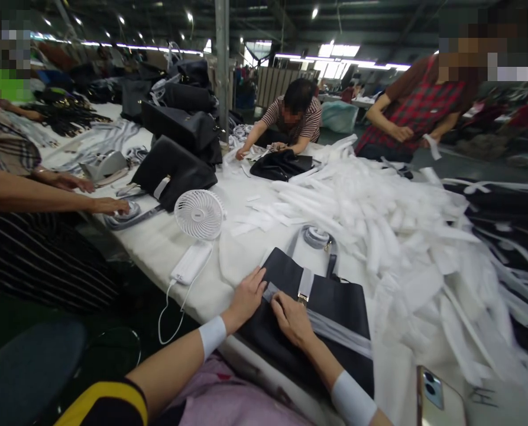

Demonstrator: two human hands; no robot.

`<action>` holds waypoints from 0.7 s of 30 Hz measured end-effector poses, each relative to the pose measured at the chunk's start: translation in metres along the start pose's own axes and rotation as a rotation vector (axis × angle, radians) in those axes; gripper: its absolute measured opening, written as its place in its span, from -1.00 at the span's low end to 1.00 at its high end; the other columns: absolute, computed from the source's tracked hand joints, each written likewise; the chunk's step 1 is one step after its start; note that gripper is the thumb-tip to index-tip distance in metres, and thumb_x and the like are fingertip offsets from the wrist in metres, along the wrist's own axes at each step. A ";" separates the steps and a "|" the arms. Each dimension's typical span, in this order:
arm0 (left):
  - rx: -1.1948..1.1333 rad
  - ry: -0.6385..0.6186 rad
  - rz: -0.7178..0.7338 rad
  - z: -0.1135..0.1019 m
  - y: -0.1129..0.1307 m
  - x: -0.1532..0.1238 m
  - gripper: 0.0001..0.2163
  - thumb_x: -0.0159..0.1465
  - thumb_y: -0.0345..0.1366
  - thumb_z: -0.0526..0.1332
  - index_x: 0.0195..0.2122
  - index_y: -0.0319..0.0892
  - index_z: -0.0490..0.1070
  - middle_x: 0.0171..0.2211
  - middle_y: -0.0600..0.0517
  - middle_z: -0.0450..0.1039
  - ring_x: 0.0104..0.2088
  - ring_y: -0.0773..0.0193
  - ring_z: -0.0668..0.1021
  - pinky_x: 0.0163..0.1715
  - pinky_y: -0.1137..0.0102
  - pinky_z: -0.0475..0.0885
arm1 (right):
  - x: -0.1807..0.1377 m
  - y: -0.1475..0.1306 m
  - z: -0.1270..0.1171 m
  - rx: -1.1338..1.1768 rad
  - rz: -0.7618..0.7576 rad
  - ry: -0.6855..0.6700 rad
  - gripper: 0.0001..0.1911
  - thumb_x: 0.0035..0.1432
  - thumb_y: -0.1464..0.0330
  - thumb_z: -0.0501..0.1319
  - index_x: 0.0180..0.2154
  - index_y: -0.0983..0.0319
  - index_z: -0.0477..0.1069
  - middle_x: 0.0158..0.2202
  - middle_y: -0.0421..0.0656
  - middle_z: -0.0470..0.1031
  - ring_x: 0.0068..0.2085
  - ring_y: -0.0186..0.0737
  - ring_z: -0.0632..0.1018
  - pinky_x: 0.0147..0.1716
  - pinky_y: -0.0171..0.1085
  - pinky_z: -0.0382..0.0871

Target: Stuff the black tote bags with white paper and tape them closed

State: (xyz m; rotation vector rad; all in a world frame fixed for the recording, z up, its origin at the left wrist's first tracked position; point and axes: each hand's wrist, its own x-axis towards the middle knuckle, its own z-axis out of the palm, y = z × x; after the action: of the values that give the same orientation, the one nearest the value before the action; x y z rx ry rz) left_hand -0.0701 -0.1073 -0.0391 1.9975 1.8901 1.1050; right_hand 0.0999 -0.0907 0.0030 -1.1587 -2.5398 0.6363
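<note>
A black handbag (334,307) lies flat on the white padded table (166,242) in front of me. A translucent wrapping strip (334,331) runs across its front, under a grey clasp tab (305,285). My left hand (247,296) rests on the bag's left edge, fingers pressing the strip's end. My right hand (292,318) pinches the strip just right of it, near the clasp. Both wrists wear white bands. The bag's grey strap (317,238) coils behind it.
A big heap of white foam strips (401,236) covers the table's right side. A small white fan (200,214) and power bank (191,262) stand to the left. A phone (439,396) lies near right. Other people work around the table; more black bags (179,124) are stacked behind.
</note>
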 end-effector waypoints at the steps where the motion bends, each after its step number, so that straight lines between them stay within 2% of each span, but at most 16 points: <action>1: 0.007 0.000 -0.002 0.000 0.001 0.000 -0.63 0.41 -0.27 -0.07 0.20 -0.21 0.22 0.17 -0.13 0.32 0.18 0.17 0.38 0.16 0.18 0.37 | 0.000 0.000 0.001 -0.011 0.013 0.013 -0.77 0.31 0.22 -0.02 -0.23 0.21 0.30 -0.37 -0.16 0.49 -0.35 -0.21 0.51 -0.33 -0.28 0.24; 4: 0.028 -0.008 -0.012 -0.001 0.002 0.000 -0.63 0.41 -0.28 -0.08 0.19 -0.25 0.24 0.17 -0.15 0.33 0.17 0.18 0.39 0.16 0.21 0.37 | -0.001 0.001 0.009 -0.079 0.050 0.070 -0.74 0.24 0.18 0.10 -0.17 0.24 0.30 -0.43 -0.16 0.49 -0.40 -0.19 0.51 -0.38 -0.29 0.23; 6: 0.032 -0.010 -0.014 -0.001 0.001 -0.001 -0.63 0.41 -0.29 -0.08 0.19 -0.27 0.24 0.17 -0.17 0.32 0.17 0.19 0.39 0.16 0.23 0.37 | 0.000 0.003 0.014 -0.137 0.040 0.101 -0.77 0.30 0.23 0.03 -0.21 0.24 0.31 -0.44 -0.16 0.48 -0.40 -0.21 0.52 -0.39 -0.30 0.21; 9: 0.019 -0.005 -0.018 0.001 -0.001 -0.001 -0.63 0.41 -0.30 -0.08 0.19 -0.27 0.24 0.16 -0.18 0.33 0.17 0.18 0.40 0.15 0.23 0.37 | 0.002 0.007 0.022 -0.237 -0.002 0.127 -0.72 0.36 0.30 -0.10 -0.29 0.24 0.30 -0.44 -0.14 0.48 -0.40 -0.23 0.52 -0.41 -0.31 0.17; 13: -0.038 0.020 -0.032 0.003 0.001 0.002 -0.63 0.39 -0.32 -0.06 0.18 -0.24 0.25 0.15 -0.16 0.34 0.16 0.17 0.41 0.15 0.21 0.36 | 0.003 0.007 0.025 -0.271 -0.063 0.102 -0.67 0.38 0.30 -0.17 -0.33 0.22 0.27 -0.47 -0.16 0.46 -0.44 -0.25 0.50 -0.44 -0.31 0.15; 16: -0.149 0.049 -0.053 -0.003 0.006 0.004 -0.65 0.37 -0.33 -0.01 0.15 -0.20 0.30 0.14 -0.15 0.35 0.15 0.15 0.41 0.16 0.19 0.35 | 0.004 0.003 0.022 -0.262 -0.081 0.068 -0.66 0.40 0.26 -0.18 -0.31 0.20 0.28 -0.42 -0.16 0.49 -0.39 -0.24 0.52 -0.41 -0.30 0.17; 19: -0.330 0.215 -0.201 -0.017 0.004 -0.002 -0.68 0.32 -0.29 0.11 0.09 -0.13 0.34 0.09 -0.11 0.40 0.12 0.13 0.42 0.17 0.17 0.31 | 0.005 0.001 0.018 -0.240 -0.063 0.050 -0.64 0.40 0.24 -0.19 -0.30 0.18 0.29 -0.39 -0.18 0.51 -0.36 -0.23 0.54 -0.39 -0.29 0.18; 21: -0.481 0.405 -0.441 -0.028 -0.003 -0.011 -0.67 0.25 -0.24 0.21 0.04 -0.11 0.34 0.02 -0.11 0.44 0.07 0.12 0.46 0.14 0.17 0.32 | 0.005 0.001 0.017 -0.223 -0.035 0.050 -0.62 0.40 0.22 -0.19 -0.33 0.17 0.29 -0.42 -0.19 0.50 -0.38 -0.24 0.53 -0.41 -0.29 0.17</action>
State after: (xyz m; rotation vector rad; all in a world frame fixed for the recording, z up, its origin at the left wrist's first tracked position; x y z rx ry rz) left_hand -0.0892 -0.1272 -0.0253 1.0980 1.8608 1.7024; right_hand 0.0903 -0.0910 -0.0121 -1.1802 -2.6336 0.3176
